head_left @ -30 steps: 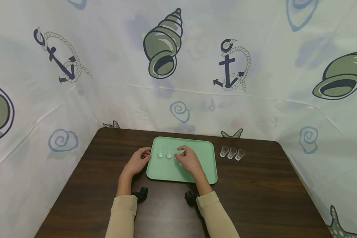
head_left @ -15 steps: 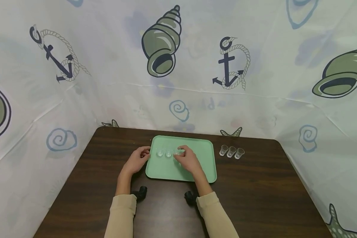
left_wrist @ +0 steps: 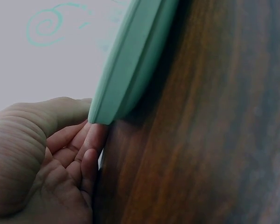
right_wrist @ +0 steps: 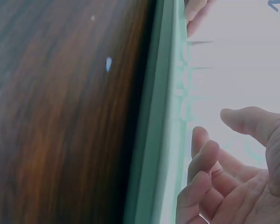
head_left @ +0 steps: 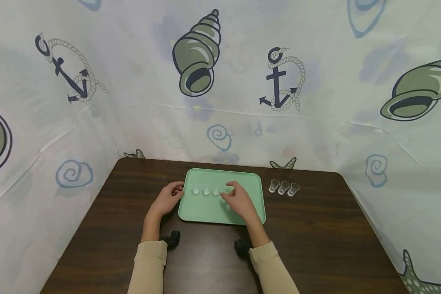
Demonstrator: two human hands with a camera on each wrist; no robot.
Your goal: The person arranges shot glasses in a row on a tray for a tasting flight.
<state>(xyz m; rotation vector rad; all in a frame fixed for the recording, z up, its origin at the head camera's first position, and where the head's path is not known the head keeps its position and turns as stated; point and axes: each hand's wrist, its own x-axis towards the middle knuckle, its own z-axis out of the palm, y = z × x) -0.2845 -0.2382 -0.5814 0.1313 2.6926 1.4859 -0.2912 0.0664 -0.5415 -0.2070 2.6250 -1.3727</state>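
Three small clear plastic cups (head_left: 206, 190) stand in a row on the left half of a light green tray (head_left: 213, 213). My left hand (head_left: 168, 199) pinches the tray's left edge; in the left wrist view the thumb meets the rim from above, with the fingers curled beneath it. Just right of the row, my right hand (head_left: 240, 201) hovers over the tray, thumb and fingers spread apart and holding nothing. The nearest cup (head_left: 215, 191) stands apart from its fingertips. In the right wrist view the right hand (right_wrist: 233, 172) shows the same gap between thumb and fingers.
Three more clear cups (head_left: 283, 188) stand in a slanted row on the dark wood table (head_left: 327, 237), right of the tray. A pale curtain (head_left: 150, 122) printed with shells and anchors surrounds the table's back and sides.
The right hand has let go of the rightmost cup on the tray and drawn away to the right, its fingers parting. The left hand stays at the tray's edge.
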